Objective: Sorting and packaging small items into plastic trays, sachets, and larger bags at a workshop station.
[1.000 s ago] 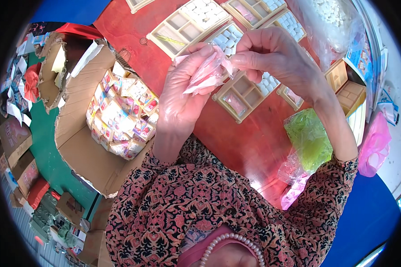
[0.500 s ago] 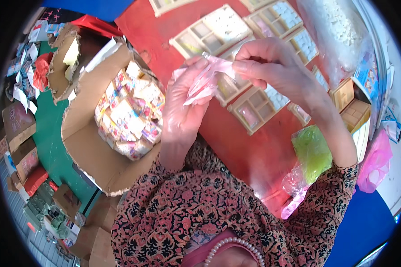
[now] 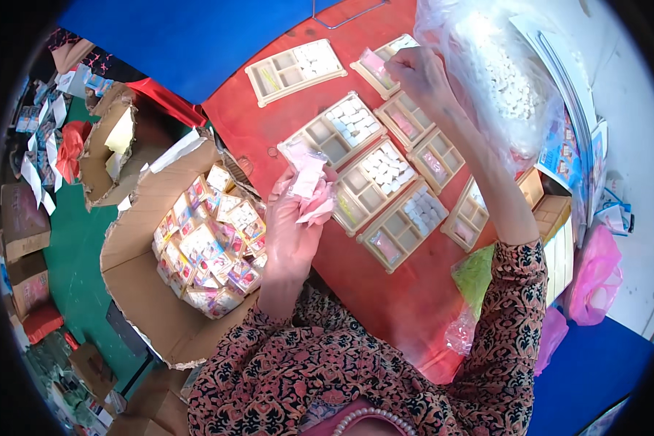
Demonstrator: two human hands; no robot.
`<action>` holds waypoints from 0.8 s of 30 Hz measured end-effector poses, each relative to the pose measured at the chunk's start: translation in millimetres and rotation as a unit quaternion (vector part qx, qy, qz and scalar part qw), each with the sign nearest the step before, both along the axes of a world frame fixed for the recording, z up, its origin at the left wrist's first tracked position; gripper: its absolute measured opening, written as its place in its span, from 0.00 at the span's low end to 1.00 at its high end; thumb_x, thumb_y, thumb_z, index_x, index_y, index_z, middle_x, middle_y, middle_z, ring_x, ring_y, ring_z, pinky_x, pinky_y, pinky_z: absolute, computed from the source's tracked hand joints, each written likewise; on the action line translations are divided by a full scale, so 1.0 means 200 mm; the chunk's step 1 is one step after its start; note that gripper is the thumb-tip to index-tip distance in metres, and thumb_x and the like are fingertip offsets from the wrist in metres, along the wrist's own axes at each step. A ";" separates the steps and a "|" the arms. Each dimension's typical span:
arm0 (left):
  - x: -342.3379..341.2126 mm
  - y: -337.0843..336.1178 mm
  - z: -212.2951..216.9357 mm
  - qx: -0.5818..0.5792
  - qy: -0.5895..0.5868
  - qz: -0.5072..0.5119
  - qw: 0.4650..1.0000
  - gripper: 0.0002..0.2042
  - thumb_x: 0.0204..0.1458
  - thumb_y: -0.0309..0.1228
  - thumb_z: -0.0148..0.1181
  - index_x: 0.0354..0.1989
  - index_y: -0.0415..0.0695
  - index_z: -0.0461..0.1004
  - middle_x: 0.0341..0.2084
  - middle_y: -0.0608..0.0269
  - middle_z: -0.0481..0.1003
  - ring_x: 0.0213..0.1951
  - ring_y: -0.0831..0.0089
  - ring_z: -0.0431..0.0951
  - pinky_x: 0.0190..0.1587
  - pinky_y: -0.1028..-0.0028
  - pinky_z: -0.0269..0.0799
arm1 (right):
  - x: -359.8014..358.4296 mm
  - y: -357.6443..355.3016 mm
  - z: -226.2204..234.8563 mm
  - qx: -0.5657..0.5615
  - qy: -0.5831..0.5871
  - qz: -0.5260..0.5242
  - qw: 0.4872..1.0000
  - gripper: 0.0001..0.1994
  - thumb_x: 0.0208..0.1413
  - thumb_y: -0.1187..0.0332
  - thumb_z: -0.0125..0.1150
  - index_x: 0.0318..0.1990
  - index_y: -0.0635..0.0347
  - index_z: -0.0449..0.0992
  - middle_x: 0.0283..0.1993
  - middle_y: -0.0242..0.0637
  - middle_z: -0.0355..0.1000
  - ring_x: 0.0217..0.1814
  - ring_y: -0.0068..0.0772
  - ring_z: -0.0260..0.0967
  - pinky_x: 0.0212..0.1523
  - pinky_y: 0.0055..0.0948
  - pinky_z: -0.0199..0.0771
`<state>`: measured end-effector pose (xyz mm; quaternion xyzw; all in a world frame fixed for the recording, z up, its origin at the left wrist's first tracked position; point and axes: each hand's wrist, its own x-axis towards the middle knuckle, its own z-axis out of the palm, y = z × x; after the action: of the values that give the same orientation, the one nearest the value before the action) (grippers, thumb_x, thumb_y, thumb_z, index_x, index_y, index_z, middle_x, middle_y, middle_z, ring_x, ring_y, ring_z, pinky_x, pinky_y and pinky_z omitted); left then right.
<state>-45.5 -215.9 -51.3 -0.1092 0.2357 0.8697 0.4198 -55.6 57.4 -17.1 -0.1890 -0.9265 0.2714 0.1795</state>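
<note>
A bunch of small pink packets is gripped in my left hand, above the red table's left side. My right hand reaches to the far side, fingers curled together; whatever they hold, if anything, is hidden. It is beside a beige compartment tray with a pink packet in one section. Several similar trays lie nearer: one has white pieces in its large section, another has white pieces and a pink packet. A far-left tray holds a thin yellow item and white pieces.
An open cardboard box full of packed small sets stands left of the red table. A clear bag of white pieces lies at the far right. Green plastic packaging and a pink bag lie on the right.
My right hand has moved away from the pink packets in my left hand, out to the far trays. The view has shifted, showing more trays and the table's far edge.
</note>
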 end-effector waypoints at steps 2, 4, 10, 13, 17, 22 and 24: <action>-0.01 0.01 0.02 -0.010 0.046 -0.014 0.999 0.08 0.56 0.24 0.47 0.42 0.39 0.70 0.31 0.52 0.75 0.22 0.80 0.70 0.16 0.83 0.59 | -0.02 0.04 -0.02 0.036 -0.032 -0.034 0.998 0.08 0.43 0.69 0.58 0.24 0.67 0.74 0.28 0.49 0.73 0.33 0.48 0.71 0.36 0.40 0.70; -0.02 0.03 0.02 -0.041 0.069 0.004 0.997 0.07 0.56 0.25 0.48 0.40 0.40 0.71 0.30 0.52 0.76 0.20 0.80 0.70 0.15 0.83 0.59 | -0.03 0.10 -0.07 0.068 -0.038 -0.033 0.996 0.08 0.44 0.69 0.56 0.25 0.67 0.74 0.23 0.46 0.70 0.27 0.39 0.69 0.31 0.37 0.68; -0.03 0.03 0.02 -0.039 0.074 -0.037 0.996 0.07 0.55 0.26 0.51 0.40 0.40 0.71 0.28 0.54 0.77 0.19 0.82 0.71 0.15 0.83 0.60 | -0.02 0.04 -0.07 0.202 -0.024 -0.037 0.978 0.09 0.48 0.68 0.56 0.27 0.67 0.75 0.23 0.47 0.72 0.28 0.42 0.72 0.31 0.39 0.69; -0.04 0.02 0.01 -0.035 0.070 -0.057 0.995 0.07 0.55 0.26 0.52 0.41 0.40 0.71 0.29 0.54 0.77 0.20 0.81 0.71 0.15 0.83 0.61 | -0.02 -0.08 0.03 0.220 -0.086 -0.036 0.971 0.11 0.49 0.66 0.58 0.26 0.67 0.75 0.26 0.47 0.72 0.31 0.41 0.73 0.33 0.37 0.70; -0.04 0.05 0.00 -0.009 0.077 -0.065 0.995 0.07 0.55 0.25 0.52 0.42 0.41 0.71 0.30 0.54 0.77 0.23 0.79 0.75 0.17 0.83 0.64 | 0.02 -0.20 0.19 -0.094 -0.163 0.123 0.974 0.12 0.51 0.63 0.60 0.28 0.65 0.75 0.26 0.37 0.72 0.32 0.25 0.71 0.32 0.28 0.70; -0.04 0.06 -0.04 0.002 0.059 -0.032 0.998 0.11 0.53 0.21 0.46 0.43 0.38 0.71 0.35 0.49 0.76 0.34 0.70 0.79 0.16 0.85 0.67 | 0.06 -0.49 0.17 -0.408 -0.169 0.218 0.870 0.10 0.53 0.64 0.60 0.34 0.62 0.75 0.30 0.29 0.72 0.31 0.15 0.67 0.30 0.19 0.67; -0.06 0.06 -0.05 -0.018 0.071 -0.018 0.997 0.10 0.54 0.22 0.46 0.43 0.38 0.71 0.35 0.50 0.76 0.35 0.71 0.79 0.17 0.86 0.67 | 0.04 -0.50 0.14 -0.440 -0.161 0.235 0.851 0.09 0.53 0.66 0.61 0.36 0.62 0.76 0.29 0.28 0.72 0.29 0.13 0.65 0.28 0.16 0.65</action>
<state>-58.3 -204.8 -60.3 -0.0503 0.2829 0.8632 0.4151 -47.4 -43.2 10.3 -0.0665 -0.7427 0.6507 -0.1436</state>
